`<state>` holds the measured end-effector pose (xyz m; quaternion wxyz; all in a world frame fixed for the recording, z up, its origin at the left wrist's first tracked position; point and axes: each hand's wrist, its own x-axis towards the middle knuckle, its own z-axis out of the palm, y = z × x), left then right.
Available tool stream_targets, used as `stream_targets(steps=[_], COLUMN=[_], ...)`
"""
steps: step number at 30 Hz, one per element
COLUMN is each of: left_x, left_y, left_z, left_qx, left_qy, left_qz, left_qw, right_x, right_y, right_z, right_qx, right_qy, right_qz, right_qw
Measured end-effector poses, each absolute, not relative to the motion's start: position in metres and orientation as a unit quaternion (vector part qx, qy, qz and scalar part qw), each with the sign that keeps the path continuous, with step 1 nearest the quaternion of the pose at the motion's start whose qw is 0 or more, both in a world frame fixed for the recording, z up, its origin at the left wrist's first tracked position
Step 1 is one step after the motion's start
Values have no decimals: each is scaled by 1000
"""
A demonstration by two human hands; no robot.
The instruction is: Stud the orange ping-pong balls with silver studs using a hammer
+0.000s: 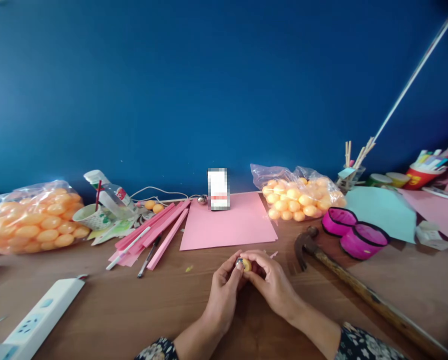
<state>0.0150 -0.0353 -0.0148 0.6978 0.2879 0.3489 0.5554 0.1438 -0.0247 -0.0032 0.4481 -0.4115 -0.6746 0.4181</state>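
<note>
My left hand (224, 285) and my right hand (271, 280) meet over the wooden table (133, 310), just in front of a pink paper sheet (227, 222). Together their fingertips pinch a small orange ball (247, 264). A small dark, shiny piece sits against the ball under my left thumb; I cannot make out what it is. Both hands are closed around the ball.
Two clear bags of orange balls lie at the left (28, 222) and at the back right (302, 197). A hammer (344, 275) lies to the right, beside two magenta bowls (353, 232). Pink paper strips (156, 230), a pen, a paper cup, a bottle and a white power strip (39, 317) are to the left.
</note>
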Motion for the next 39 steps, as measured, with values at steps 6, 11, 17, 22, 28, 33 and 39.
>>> stream_targets(steps=[6,11,17,22,28,33,39], left_x=[14,14,14,15,15,16,17], left_y=[-35,-35,-35,-34,-38,-38,-36], left_z=[-15,-15,-13,-11,-11,-8,-9], left_qx=[266,260,269,278,290,297,315], left_qy=[325,316,328,337,368,360,367], left_qz=[559,558,553,551,563,579,566], left_qw=[715,722,717,711,680,669,667], right_x=[145,146,146,146,144,144,142], right_y=[-25,-25,-26,-24,-22,-24,-25], right_z=[-4,-4,-5,-5,-15,-15,-7], right_qx=[-428,-436,-434,-431,-423,-420,-426], right_qy=[-653,-644,-647,-632,-585,-596,-575], right_qz=[425,432,431,453,499,495,504], right_qw=[458,456,455,457,480,473,483])
